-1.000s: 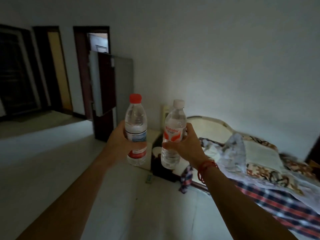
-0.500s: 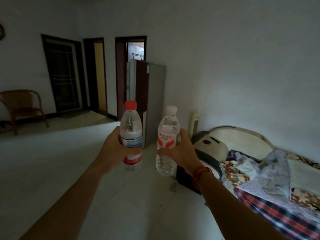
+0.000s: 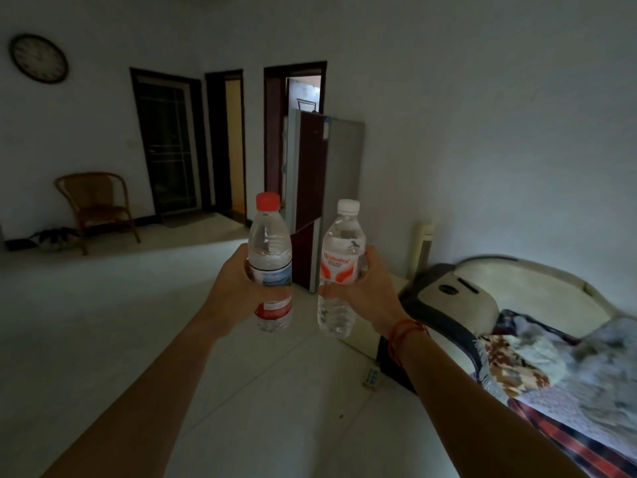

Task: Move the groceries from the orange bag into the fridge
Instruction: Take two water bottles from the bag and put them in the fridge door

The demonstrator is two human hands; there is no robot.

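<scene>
Fridge [image 3: 324, 188] looms nearer; outstretched hands [image 3: 234, 288] [image 3: 374, 291] grip upright bottles [image 3: 270, 250] [image 3: 344, 243].

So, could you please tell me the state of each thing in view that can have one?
Red-capped bottle: capped, upright, gripped by left hand.
White-capped bottle: capped, upright, gripped by right hand.
Fridge: upper door appears to stand open.
Dark glazed door: closed.
</scene>
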